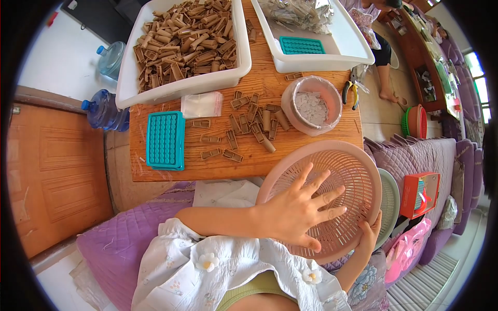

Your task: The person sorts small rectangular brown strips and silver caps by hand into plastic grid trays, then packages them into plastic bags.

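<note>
My left hand (303, 210) is spread flat, fingers apart, over the inside of a round pink plastic basket (355, 171) with a slotted bottom. Whether its palm touches the basket is hidden. On the basket's right rim my right hand (369, 232) is closed, the basket tilted up against the table's front edge. No loose pieces show inside the basket. Several brown half-tube plastic pieces (265, 120) lie scattered on the wooden table (311, 153) beyond. Beside them stands a pink tub (312, 105) lined with clear plastic and holding small whitish flat pieces.
A white bin (243, 72) heaped with brown pieces stands far left, another white bin (321, 62) with bagged pieces far right. Teal trays (165, 141), clear bags (202, 104) and yellow-black pliers (353, 90) lie on the table. A green basket (388, 202) rests behind the pink one. Another person sits far right.
</note>
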Action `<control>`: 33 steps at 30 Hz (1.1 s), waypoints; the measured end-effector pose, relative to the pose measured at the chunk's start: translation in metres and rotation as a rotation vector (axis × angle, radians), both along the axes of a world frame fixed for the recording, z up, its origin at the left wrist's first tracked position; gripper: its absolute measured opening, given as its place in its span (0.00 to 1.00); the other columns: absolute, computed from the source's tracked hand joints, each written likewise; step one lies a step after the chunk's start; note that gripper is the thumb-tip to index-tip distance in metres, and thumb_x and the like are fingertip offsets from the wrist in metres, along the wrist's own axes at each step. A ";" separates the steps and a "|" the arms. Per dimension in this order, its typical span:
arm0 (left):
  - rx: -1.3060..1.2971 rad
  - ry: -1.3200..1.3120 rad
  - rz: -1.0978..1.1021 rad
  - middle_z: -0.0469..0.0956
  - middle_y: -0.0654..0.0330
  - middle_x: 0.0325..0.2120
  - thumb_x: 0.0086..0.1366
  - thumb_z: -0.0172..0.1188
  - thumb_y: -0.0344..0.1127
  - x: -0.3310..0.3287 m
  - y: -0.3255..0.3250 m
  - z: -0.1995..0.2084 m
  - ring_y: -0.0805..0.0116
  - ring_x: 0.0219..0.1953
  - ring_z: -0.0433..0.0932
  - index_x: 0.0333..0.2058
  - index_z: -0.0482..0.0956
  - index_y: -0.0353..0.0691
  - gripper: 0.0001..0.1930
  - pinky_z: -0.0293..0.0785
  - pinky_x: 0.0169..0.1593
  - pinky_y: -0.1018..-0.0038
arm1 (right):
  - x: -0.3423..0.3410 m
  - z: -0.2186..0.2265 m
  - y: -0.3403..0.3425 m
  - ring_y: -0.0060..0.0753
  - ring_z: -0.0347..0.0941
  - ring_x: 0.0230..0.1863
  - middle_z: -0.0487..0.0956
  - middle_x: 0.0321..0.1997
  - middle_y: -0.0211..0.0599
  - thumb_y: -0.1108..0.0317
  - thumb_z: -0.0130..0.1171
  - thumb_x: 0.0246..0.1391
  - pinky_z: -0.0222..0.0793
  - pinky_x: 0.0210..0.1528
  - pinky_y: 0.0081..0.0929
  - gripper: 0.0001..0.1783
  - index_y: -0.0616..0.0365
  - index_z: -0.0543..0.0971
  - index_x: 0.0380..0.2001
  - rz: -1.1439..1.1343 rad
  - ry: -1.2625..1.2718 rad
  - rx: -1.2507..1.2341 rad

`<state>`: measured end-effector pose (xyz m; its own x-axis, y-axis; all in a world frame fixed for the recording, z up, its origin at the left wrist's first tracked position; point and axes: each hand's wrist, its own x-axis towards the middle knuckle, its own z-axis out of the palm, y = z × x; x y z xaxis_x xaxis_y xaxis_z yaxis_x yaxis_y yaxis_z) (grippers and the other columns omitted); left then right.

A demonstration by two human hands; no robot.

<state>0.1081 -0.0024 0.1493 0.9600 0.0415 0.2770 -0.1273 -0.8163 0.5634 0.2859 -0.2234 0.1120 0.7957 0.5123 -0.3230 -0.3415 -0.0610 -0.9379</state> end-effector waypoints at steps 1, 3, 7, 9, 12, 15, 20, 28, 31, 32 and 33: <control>-0.025 -0.056 0.020 0.65 0.54 0.54 0.45 0.60 0.61 -0.001 0.007 0.003 0.49 0.55 0.62 0.53 0.67 0.53 0.36 0.55 0.55 0.46 | 0.001 0.000 0.000 0.22 0.66 0.41 0.70 0.40 0.30 0.86 0.49 0.35 0.63 0.45 0.18 0.25 0.58 0.64 0.41 -0.002 -0.001 0.002; -0.047 -0.111 0.039 0.67 0.55 0.52 0.48 0.59 0.59 -0.003 0.025 0.005 0.51 0.54 0.64 0.51 0.70 0.52 0.32 0.58 0.55 0.50 | 0.002 -0.002 -0.001 0.22 0.66 0.41 0.70 0.40 0.30 0.86 0.49 0.36 0.62 0.45 0.18 0.25 0.58 0.64 0.41 0.004 -0.002 0.007; -0.245 -0.335 0.435 0.77 0.59 0.32 0.57 0.55 0.35 0.017 0.088 -0.021 0.63 0.33 0.76 0.32 0.75 0.41 0.06 0.72 0.36 0.70 | 0.001 -0.006 -0.009 0.21 0.66 0.40 0.69 0.39 0.30 0.85 0.49 0.36 0.62 0.44 0.17 0.24 0.58 0.64 0.41 -0.039 -0.013 0.008; -0.149 -0.169 0.701 0.76 0.56 0.27 0.57 0.51 0.27 0.032 0.126 -0.038 0.59 0.28 0.75 0.32 0.74 0.38 0.05 0.71 0.33 0.69 | 0.003 -0.003 -0.004 0.20 0.65 0.39 0.69 0.38 0.29 0.85 0.49 0.36 0.62 0.43 0.16 0.23 0.58 0.64 0.40 0.004 -0.023 -0.013; -0.072 -0.064 0.701 0.77 0.55 0.33 0.57 0.52 0.27 0.059 0.177 -0.089 0.57 0.35 0.76 0.35 0.75 0.39 0.08 0.72 0.38 0.66 | 0.002 -0.001 0.003 0.19 0.65 0.38 0.69 0.37 0.29 0.84 0.49 0.35 0.61 0.43 0.16 0.22 0.58 0.64 0.39 0.008 -0.008 0.000; 0.126 -0.091 0.607 0.77 0.55 0.36 0.57 0.51 0.28 0.083 0.203 -0.108 0.57 0.37 0.77 0.38 0.76 0.43 0.10 0.73 0.40 0.66 | 0.001 0.000 0.005 0.19 0.65 0.38 0.69 0.37 0.28 0.84 0.49 0.35 0.61 0.43 0.16 0.22 0.58 0.64 0.39 0.008 -0.021 -0.001; 0.282 0.125 0.479 0.78 0.56 0.34 0.56 0.51 0.30 0.100 0.210 -0.106 0.57 0.36 0.77 0.38 0.77 0.45 0.12 0.73 0.38 0.66 | 0.004 -0.007 -0.002 0.22 0.66 0.40 0.70 0.39 0.31 0.82 0.49 0.35 0.63 0.44 0.18 0.24 0.60 0.65 0.41 0.001 -0.039 -0.022; 0.235 0.080 0.539 0.77 0.56 0.29 0.53 0.53 0.31 0.078 0.212 -0.104 0.57 0.35 0.76 0.33 0.76 0.42 0.08 0.74 0.36 0.65 | -0.001 -0.010 0.016 0.21 0.66 0.39 0.70 0.38 0.30 0.84 0.48 0.36 0.63 0.44 0.19 0.23 0.59 0.65 0.40 -0.012 0.020 -0.002; 0.105 0.099 0.583 0.76 0.55 0.29 0.51 0.55 0.30 0.050 0.205 -0.091 0.57 0.37 0.74 0.32 0.75 0.40 0.08 0.72 0.39 0.64 | 0.000 -0.014 0.013 0.21 0.67 0.39 0.70 0.38 0.31 0.84 0.48 0.36 0.64 0.43 0.19 0.23 0.59 0.64 0.41 -0.025 0.017 -0.001; 0.041 0.089 0.589 0.75 0.55 0.29 0.50 0.56 0.30 0.040 0.202 -0.088 0.57 0.38 0.73 0.32 0.75 0.38 0.09 0.72 0.41 0.64 | 0.000 -0.014 0.014 0.21 0.67 0.39 0.70 0.38 0.31 0.84 0.48 0.36 0.64 0.43 0.19 0.23 0.59 0.64 0.41 -0.032 0.025 0.011; 0.021 0.187 0.567 0.74 0.54 0.33 0.49 0.56 0.29 0.031 0.194 -0.081 0.55 0.41 0.71 0.32 0.74 0.36 0.10 0.69 0.46 0.64 | -0.002 -0.012 0.015 0.21 0.67 0.39 0.70 0.38 0.32 0.84 0.47 0.36 0.64 0.43 0.19 0.23 0.59 0.64 0.41 -0.042 0.030 0.015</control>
<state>0.1391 0.1917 0.0681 0.8222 0.5581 0.1116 0.4314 -0.7390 0.5174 0.2841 -0.2086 0.1000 0.8068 0.4835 -0.3396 -0.3715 -0.0317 -0.9279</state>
